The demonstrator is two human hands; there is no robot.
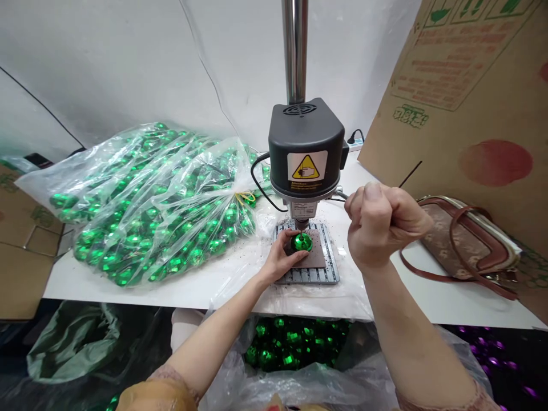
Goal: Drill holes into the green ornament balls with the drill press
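Note:
My left hand (285, 256) is closed around a shiny green faceted ball (302, 242), thumb in front and fingers behind. The ball sits on a brown board (315, 251) over the slotted metal base (329, 278) of a small bench drill press (306, 148). Right above the ball is the drill's chuck (302, 224); whether the bit touches the ball I cannot make out. My right hand (379, 225) is raised in a fist on the press's feed lever (342, 195), whose grip is mostly hidden by the fingers.
A tied clear bag (171, 211) of many green balls fills the table's left. Below the front edge, an open bag holds more green balls (291, 342). A handbag (466, 242) and a large carton (454, 114) stand right. Purple balls (492, 357) lie lower right.

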